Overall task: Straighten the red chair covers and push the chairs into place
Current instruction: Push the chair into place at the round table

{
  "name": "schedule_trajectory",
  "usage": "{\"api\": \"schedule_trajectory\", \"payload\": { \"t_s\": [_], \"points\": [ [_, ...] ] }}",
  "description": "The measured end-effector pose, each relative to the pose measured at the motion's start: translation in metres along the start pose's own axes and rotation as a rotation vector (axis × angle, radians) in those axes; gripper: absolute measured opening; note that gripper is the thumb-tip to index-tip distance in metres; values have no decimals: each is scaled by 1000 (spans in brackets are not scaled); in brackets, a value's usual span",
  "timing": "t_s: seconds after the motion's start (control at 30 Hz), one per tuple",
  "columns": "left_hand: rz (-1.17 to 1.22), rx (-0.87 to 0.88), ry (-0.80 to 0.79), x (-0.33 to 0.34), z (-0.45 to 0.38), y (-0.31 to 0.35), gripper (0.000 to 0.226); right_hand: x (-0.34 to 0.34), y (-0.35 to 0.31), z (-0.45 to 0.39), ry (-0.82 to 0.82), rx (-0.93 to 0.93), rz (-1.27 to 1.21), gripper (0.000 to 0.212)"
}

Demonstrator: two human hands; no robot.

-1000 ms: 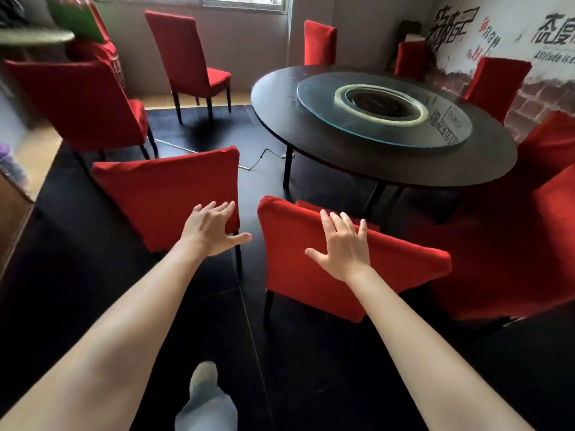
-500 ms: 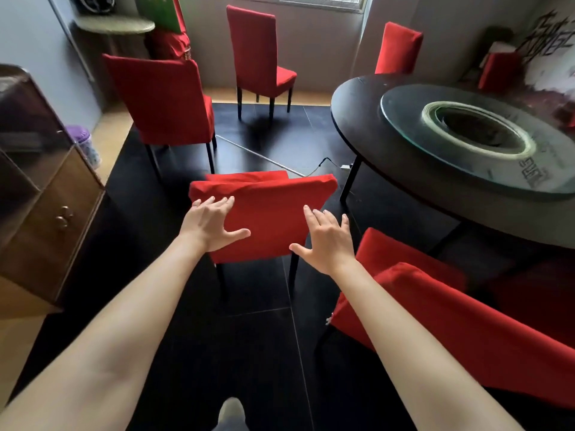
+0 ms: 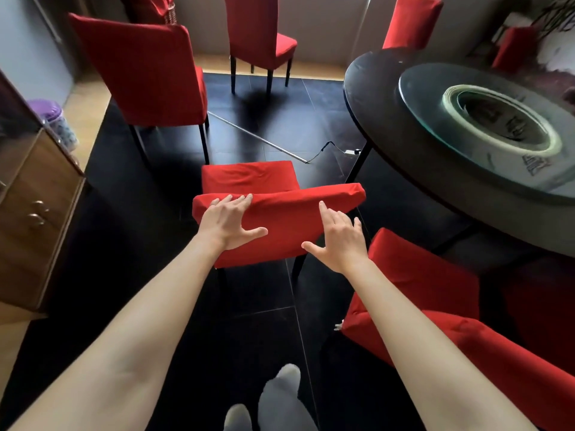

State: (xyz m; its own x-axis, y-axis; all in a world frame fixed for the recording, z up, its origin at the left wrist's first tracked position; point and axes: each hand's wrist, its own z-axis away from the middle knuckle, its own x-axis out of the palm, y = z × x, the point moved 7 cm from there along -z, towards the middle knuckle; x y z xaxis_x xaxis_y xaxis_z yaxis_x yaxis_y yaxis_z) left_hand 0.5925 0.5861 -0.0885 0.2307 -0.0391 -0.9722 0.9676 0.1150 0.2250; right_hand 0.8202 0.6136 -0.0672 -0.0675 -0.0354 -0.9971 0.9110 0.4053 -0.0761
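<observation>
Head view: I look down at the nearest red chair (image 3: 273,219), standing on the dark floor (image 3: 264,306) short of the round table's (image 3: 404,144) near left edge, its seat pointing away from me.
Left hand: my left hand (image 3: 228,223) lies on the top left corner of the backrest, fingers (image 3: 239,200) straight over the top edge, thumb spread; it pinches nothing.
Right hand: my right hand (image 3: 339,237) is spread flat at the back of the backrest toward its right side; whether the palm touches the cover I cannot tell.
Cover: the red cover (image 3: 280,225) looks bunched along the top edge and creased on the seat.
Risk, cloth: flat palms may just slide the fabric and deepen the wrinkles.
Risk, push: my hands sit high, so a hard shove could tip the chair forward or swing it askew.
Risk, floor: a cable (image 3: 323,149) lies ahead of the seat; a leg could catch it.
Risk, neighbour: the second chair (image 3: 429,275) stands just beside my right arm and could get bumped.
</observation>
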Motion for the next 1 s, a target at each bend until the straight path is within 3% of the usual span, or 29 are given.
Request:
{"api": "schedule_trajectory", "payload": {
  "t_s": [0.17,0.27,0.53,0.67,1.0],
  "points": [
    [33,-36,-22,9,-35,-15,99,6,7,-44,-43,-24,-1,103],
    [83,-89,-133,31,-56,-20,105,12,19,-76,-82,-7,-16,107],
    [-151,-78,-264,64,-96,-47,121,56,62,-148,-388,38,-13,114],
    [-177,-67,-249,67,-104,-54,130,70,65,-166,-467,15,38,114],
    [-132,-6,-155,58,-98,-58,118,71,55,-155,-385,84,49,113]
  ]
}}
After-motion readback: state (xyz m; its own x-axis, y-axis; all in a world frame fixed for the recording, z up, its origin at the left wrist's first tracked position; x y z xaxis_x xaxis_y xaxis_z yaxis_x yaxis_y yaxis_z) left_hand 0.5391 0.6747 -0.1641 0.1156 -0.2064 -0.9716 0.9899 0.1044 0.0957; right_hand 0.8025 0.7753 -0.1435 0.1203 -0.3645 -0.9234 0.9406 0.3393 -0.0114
